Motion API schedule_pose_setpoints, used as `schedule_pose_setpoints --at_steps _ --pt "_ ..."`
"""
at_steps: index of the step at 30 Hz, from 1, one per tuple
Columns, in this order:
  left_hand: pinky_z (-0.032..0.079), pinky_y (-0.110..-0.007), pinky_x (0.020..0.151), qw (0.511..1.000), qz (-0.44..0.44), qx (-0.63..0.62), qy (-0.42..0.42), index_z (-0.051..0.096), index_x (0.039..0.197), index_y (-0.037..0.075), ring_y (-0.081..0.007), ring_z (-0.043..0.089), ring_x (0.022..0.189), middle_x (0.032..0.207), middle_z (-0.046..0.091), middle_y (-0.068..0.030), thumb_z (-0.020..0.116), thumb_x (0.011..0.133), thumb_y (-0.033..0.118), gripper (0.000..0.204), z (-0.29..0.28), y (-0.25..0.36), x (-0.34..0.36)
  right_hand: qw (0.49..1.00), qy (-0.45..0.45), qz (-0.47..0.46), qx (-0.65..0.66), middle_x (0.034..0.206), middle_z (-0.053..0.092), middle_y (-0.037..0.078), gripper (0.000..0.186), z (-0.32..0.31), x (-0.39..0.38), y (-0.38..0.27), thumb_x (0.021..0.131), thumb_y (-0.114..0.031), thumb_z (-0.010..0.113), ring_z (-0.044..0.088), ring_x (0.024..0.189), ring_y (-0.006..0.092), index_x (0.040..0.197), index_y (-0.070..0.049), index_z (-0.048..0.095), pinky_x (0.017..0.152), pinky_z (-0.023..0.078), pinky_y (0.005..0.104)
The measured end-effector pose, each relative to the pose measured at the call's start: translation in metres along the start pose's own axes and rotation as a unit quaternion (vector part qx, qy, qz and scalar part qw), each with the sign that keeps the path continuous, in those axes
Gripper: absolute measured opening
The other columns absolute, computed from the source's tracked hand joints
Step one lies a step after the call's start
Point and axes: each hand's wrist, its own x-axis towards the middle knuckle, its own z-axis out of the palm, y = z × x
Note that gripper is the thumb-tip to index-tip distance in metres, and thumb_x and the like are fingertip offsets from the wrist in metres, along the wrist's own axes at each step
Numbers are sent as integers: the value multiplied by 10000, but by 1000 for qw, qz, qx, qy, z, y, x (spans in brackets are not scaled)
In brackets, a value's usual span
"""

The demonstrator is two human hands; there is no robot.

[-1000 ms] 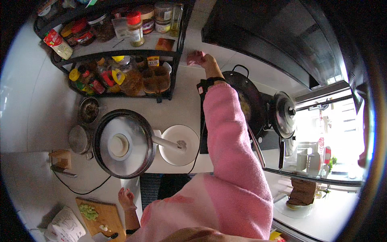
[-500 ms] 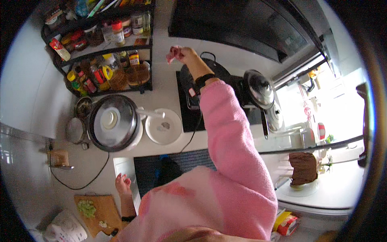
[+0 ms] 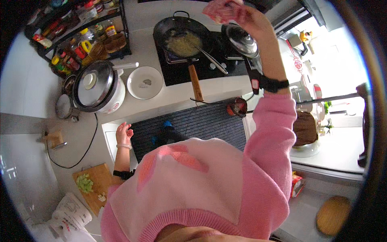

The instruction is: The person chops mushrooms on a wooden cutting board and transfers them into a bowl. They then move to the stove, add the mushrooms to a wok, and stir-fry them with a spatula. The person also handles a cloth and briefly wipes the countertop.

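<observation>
My right hand (image 3: 258, 22) is raised over the far right of the stove, its fingers closed on a crumpled pink-red cloth (image 3: 223, 11). Just below that hand lies a glass lid (image 3: 240, 40) with a dark knob. To its left, a black wok (image 3: 161, 30) with a wooden handle (image 3: 196, 82) sits on the cooktop. Pale yellowish food (image 3: 183, 44) spreads over the wok's bottom, and a metal-handled utensil (image 3: 213, 60) leans in it. My left hand (image 3: 125, 134) hangs by the counter's front edge, fingers loosely apart and nothing in them.
A white rice cooker (image 3: 115, 97) with a glass lid stands on the counter beside a white plate (image 3: 135, 90). Farther left is a black spice rack (image 3: 128, 36). A cutting board (image 3: 82, 197) with chopped green vegetable (image 3: 84, 183) lies near left. A dark ribbed mat (image 3: 217, 125) covers the floor.
My right hand has swung right with the cloth, from above the wok's left side to above the lid. The wok is now uncovered to view. My left hand stays low, fingers apart.
</observation>
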Motion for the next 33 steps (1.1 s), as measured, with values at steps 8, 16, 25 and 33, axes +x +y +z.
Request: schedule_pose_setpoints --at_steps 8,16,25,33 --pt "492 -250 496 992 -15 78 -102 525 1145 88 -124 593 542 917 643 -80 605 831 79 323 81 -8 11 967 193 -163 42 1123 610 94 242 -25 -206 -57 976 -147 446 596 1017 216 1163 -27 542 883 512 391" --pt "495 -249 486 988 -35 117 -99 519 1154 93 -132 602 549 922 648 -77 618 826 95 343 133 -40 11 966 195 -69 157 1144 605 118 326 -131 -301 52 963 -212 413 595 1036 229 1173 3 539 881 507 369" --pt "498 -307 531 990 -49 70 111 555 1130 102 -187 588 597 897 647 -89 637 831 133 312 151 -113 11 938 277 -83 190 1231 545 184 481 -359 -331 154 854 -274 488 560 1103 311 1244 8 474 928 471 430" --pt "494 -334 579 977 -43 152 146 529 1176 99 -161 581 612 921 641 -73 615 844 116 343 212 -166 -46 753 301 -104 -575 1158 557 141 331 -417 -192 239 894 -186 549 533 1058 307 1201 -62 532 897 448 410"
